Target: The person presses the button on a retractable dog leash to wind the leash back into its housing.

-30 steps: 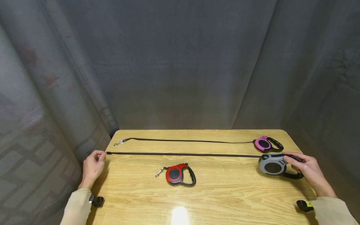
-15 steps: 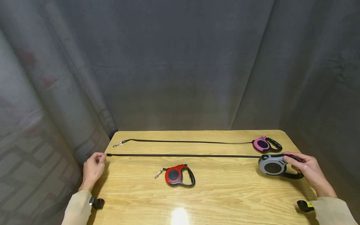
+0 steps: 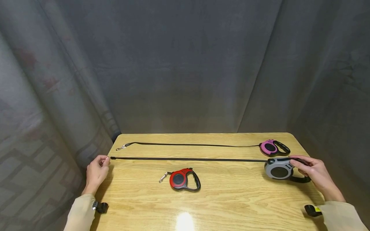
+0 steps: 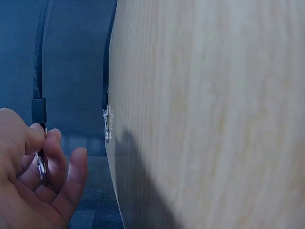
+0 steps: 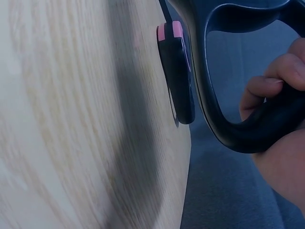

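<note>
A grey retractable leash (image 3: pixel 278 169) sits at the table's right, its black handle (image 5: pixel 248 129) gripped by my right hand (image 3: pixel 313 173). Its black strap (image 3: pixel 188 159) runs taut across the table to the left edge, where my left hand (image 3: pixel 96 171) pinches the metal clip (image 4: pixel 42 164) between thumb and fingers. A pink retractable leash (image 3: pixel 273 147) lies just behind the grey one, with its strap (image 3: pixel 190 145) pulled out to a clip (image 3: pixel 120 148) at the far left. A red retractable leash (image 3: pixel 183 180) lies wound up in the middle.
The wooden table (image 3: pixel 231 202) is backed by a grey curtain (image 3: pixel 185 64) close behind and on both sides. Both wrists wear black camera mounts (image 3: pixel 100 207). Bare wood lies along the near edge.
The grey leash housing has shifted a little to the left with my right hand. My left hand holds its place at the table's left edge.
</note>
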Available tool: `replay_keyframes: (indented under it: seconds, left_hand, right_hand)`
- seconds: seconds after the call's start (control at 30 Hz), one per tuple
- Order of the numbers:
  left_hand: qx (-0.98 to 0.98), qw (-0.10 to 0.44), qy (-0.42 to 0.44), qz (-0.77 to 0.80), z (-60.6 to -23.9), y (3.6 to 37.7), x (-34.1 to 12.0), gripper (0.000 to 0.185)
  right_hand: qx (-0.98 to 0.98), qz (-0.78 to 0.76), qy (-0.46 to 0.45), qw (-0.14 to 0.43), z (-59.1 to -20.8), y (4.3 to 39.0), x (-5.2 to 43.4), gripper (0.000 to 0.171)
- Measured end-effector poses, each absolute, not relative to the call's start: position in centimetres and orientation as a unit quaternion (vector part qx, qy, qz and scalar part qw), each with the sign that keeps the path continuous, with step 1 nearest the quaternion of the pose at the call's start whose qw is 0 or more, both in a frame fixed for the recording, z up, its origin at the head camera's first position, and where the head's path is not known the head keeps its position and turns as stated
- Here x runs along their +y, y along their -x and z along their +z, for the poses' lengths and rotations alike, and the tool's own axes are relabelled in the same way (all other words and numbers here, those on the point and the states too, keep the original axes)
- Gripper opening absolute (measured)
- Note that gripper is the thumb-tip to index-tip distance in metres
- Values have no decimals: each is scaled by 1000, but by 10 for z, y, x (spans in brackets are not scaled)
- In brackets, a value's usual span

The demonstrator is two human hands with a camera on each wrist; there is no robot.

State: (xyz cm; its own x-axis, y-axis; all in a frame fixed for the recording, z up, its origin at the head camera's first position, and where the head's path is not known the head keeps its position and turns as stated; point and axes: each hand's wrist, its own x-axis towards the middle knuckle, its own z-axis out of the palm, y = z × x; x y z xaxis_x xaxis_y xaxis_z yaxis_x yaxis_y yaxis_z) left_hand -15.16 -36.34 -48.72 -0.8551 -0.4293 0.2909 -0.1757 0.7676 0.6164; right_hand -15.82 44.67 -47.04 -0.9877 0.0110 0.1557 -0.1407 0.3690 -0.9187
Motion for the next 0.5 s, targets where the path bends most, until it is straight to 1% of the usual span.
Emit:
replay_keyframes:
  seconds: [0.3, 0.5]
  left_hand:
    - [-916, 221, -159, -295, -486, 152, -364, 18]
    - [-916, 219, -161, -296, -485, 152, -364, 18]
  right_hand:
    - [-832, 549, -34, 68, -467, 158, 448, 30]
    - [-831, 552, -36, 65, -468, 158, 446, 32]
